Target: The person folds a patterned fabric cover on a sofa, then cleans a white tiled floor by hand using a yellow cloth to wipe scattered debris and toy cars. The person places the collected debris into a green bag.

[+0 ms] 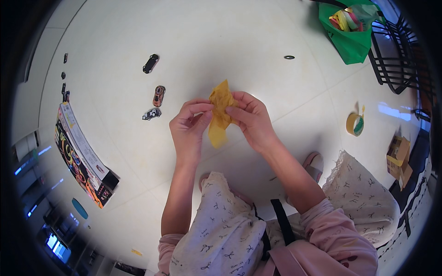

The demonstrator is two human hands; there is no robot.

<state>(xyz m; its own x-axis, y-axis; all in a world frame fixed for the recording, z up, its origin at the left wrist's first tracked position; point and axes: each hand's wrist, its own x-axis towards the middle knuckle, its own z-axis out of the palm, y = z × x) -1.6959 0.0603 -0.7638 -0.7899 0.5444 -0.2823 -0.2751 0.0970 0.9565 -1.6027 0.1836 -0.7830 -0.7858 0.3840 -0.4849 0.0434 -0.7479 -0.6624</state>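
A crumpled piece of yellow adhesive tape (221,107) is held up in front of me, above the pale floor. My right hand (253,119) grips it on the right side, thumb in front and fingers behind. At its left edge, my left hand (191,122) pinches it between thumb and fingertips. One pointed end sticks up, and a flatter strip hangs below the fingers. On the floor to the right stands a roll of yellow tape (351,124) with a green-printed core, a small torn bit beside it.
Toy cars (159,96) and a long printed toy box (86,155) lie on the left. A green bag (355,46) holding wrapped items stands beside a black metal rack (397,65). An opened small carton (397,155) is far right; a dark oval object (289,57) lies ahead.
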